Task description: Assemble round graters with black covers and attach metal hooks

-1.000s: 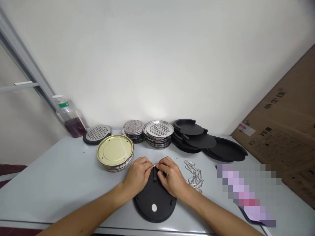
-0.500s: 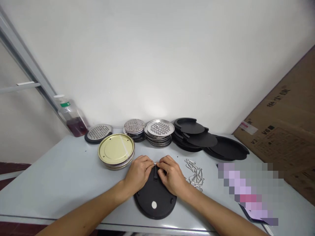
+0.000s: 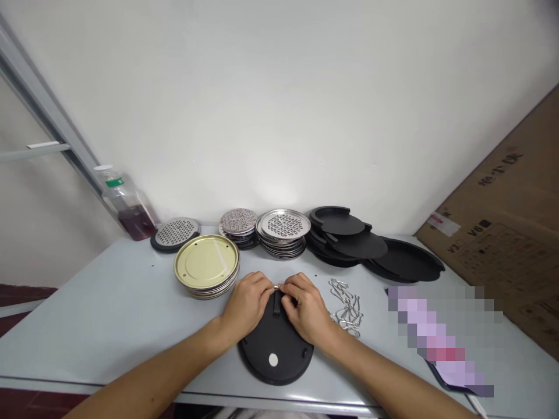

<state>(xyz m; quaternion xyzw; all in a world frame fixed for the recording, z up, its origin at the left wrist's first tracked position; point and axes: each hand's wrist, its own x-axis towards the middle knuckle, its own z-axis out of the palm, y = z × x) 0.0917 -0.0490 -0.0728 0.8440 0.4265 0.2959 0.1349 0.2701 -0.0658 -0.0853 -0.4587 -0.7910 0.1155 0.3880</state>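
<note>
Head view: a black disc (image 3: pixel 276 337) lies flat on the table (image 3: pixel 109 326), near its front edge, with a strip (image 3: pixel 276 305) at its far end and a white spot (image 3: pixel 273 359) at its near end. At the far rim the left hand (image 3: pixel 247 302) and right hand (image 3: pixel 308 305) meet from either side, fingers curled, thumbs and forefingers apparently pinching a small bright wire (image 3: pixel 276 287) just beyond the strip; the fingertips cover most of it, so its shape and seating cannot be told. The step in hand is judged to be working this wire at the rim; the next move would call for an even, steady pinch from both sides, with the disc kept flat. Just beside the right hand lies a loose heap of wire clips (image 3: pixel 347 308); near the left stands a stack of gold lids (image 3: pixel 207 263). Farther back, small perforated discs (image 3: pixel 238 222), steel graters (image 3: pixel 283 226) and black holders (image 3: pixel 336 223) are stacked along the wall, between a bottle (image 3: pixel 136 221) at left and a carton (image 3: pixel 502 233) at right.
</note>
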